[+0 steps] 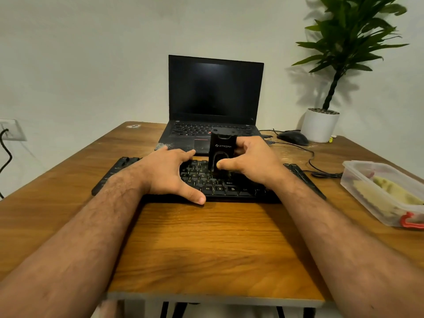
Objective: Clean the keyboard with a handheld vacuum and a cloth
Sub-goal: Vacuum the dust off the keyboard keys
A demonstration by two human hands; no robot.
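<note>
A black keyboard (220, 184) lies across the middle of the wooden table (206, 244). A small black handheld vacuum (221, 148) stands upright with its lower end on the keys. My right hand (250, 159) grips the vacuum from the right, thumb across its front. My left hand (172, 173) rests spread on the left half of the keyboard, fingers straight, thumb at the front edge. A yellowish cloth (387, 189) appears to lie inside a clear plastic box at the right.
An open black laptop (213, 97) stands behind the keyboard. A black mouse (293, 137) with its cable lies at the back right beside a white potted plant (321, 125). The clear plastic box (358, 189) sits near the right edge. A wall socket (11, 131) is at the left.
</note>
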